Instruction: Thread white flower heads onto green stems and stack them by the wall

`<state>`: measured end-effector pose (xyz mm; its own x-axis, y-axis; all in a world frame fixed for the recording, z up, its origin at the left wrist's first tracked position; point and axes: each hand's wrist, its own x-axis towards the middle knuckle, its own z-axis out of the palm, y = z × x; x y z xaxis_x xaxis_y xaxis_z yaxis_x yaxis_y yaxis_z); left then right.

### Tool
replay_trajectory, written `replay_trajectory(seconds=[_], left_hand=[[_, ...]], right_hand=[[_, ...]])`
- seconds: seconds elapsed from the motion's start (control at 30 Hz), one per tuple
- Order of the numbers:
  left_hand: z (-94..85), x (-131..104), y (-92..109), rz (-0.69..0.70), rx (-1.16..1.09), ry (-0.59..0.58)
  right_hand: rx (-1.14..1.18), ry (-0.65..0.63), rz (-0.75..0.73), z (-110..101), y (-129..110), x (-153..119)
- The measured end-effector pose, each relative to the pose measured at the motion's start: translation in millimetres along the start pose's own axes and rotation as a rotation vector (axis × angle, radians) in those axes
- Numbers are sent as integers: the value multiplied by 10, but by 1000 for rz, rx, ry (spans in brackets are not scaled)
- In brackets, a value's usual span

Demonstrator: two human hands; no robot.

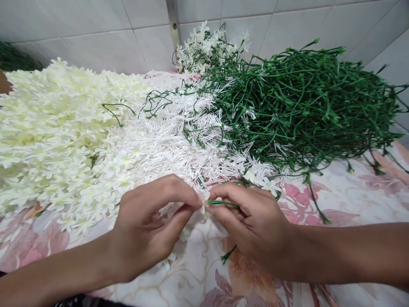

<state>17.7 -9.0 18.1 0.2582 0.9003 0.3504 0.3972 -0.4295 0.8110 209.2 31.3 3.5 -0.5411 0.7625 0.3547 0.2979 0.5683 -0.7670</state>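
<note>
In the middle of the head view, my left hand (153, 226) pinches a small white artificial flower (205, 201) between thumb and fingertips. My right hand (255, 217) grips a green plastic stem (225, 203), whose tip meets the flower. The stem's branches run back through the right fingers, and a green end (228, 255) pokes out below that hand. Just beyond the fingers lies a heap of thin white filaments (175, 140). A few white blossoms (270, 185) rest behind the right knuckles, partly hidden.
On the left spreads a large pile of loose cream-white blossoms (54, 136). Green stems (306, 102) are heaped at the right, some trailing over the floral cloth (348, 200). A bunch of stemmed white flowers (207, 49) stands against the tiled wall (96, 25) behind.
</note>
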Motion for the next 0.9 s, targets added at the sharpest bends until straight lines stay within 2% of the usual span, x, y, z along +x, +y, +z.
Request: replay_trajectory(seconds=[0.13, 0.33, 0.53, 0.67, 0.8, 0.9], left_hand=[[-17, 22, 3, 57, 62, -29], [-65, -4, -10, 0, 197, -56], [-127, 59, -20, -166, 78, -83], [-148, 122, 4, -207, 21, -123], [-115, 114, 30, -210, 27, -63], [-77, 87, 14, -179, 29, -65]], right_hand=[[40, -1, 0, -4, 3, 12], [129, -67, 78, -49, -9, 39], [160, -101, 114, -77, -10, 49], [174, -124, 184, -51, 19, 23], [166, -100, 177, -17, 42, 20], [165, -94, 168, -8, 45, 26]])
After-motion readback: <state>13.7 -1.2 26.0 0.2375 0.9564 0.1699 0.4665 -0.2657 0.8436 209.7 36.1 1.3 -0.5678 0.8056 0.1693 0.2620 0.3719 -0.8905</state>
